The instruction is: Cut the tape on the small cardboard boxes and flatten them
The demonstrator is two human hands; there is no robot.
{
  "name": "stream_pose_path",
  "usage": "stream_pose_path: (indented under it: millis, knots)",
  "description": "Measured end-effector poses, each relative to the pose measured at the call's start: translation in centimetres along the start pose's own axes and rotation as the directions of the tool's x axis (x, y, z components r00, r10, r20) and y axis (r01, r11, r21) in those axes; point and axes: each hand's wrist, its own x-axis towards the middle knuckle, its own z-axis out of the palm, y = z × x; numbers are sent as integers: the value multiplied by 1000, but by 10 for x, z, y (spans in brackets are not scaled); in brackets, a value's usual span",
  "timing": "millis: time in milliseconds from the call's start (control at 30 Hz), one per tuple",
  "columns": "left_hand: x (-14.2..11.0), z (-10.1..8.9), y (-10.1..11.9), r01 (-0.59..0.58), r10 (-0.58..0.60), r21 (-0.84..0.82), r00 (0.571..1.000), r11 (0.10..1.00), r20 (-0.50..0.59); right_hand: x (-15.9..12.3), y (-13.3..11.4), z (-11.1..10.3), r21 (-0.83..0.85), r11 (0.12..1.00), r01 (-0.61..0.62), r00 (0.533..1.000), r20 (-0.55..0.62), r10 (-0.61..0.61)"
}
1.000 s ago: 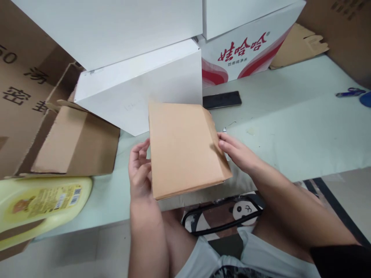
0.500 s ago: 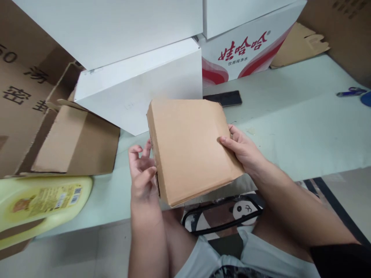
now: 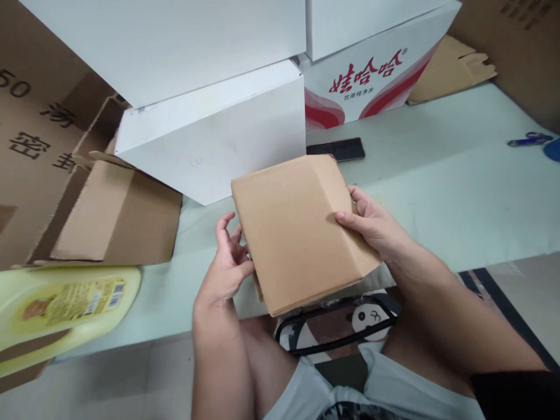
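A small brown cardboard box [image 3: 297, 233] is held tilted above my lap, at the front edge of the table. My right hand [image 3: 371, 224] grips its right side, thumb on the upper face and fingers behind. At the left edge is my left hand [image 3: 230, 256], its thumb against the cardboard and its index finger bent up and clear of it. Some of the left fingers pass behind the edge, where their tips are hidden. A narrow strip of cardboard shows under the box's left edge.
White cartons [image 3: 219, 140] stand at the back, with a black phone [image 3: 343, 149] before them. An opened brown carton [image 3: 140, 216] and a yellow jug [image 3: 87, 303] are on the left. Purple scissors [image 3: 529, 140] lie at the far right, near a folded cardboard piece [image 3: 455, 70].
The box has turned, so its left side face no longer shows and a sloping right flap does. My left hand has shifted slightly right, its index finger lifting away.
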Motion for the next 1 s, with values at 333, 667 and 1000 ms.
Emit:
stream_pose_path:
  millis: [333, 667, 1000]
  knots:
    - [5, -3, -4, 52, -57, -258, 998, 965, -15, 1, -6, 2, -24, 996, 83, 995, -59, -84]
    - [11, -4, -10, -139, 110, -124, 971, 982, -212, 9, 7, -6, -144, 986, 83, 993, -67, -93]
    - [8, 10, -20, -241, 200, 138, 944, 961, 261, 10, 1, -4, -85, 993, 78, 970, -226, -96]
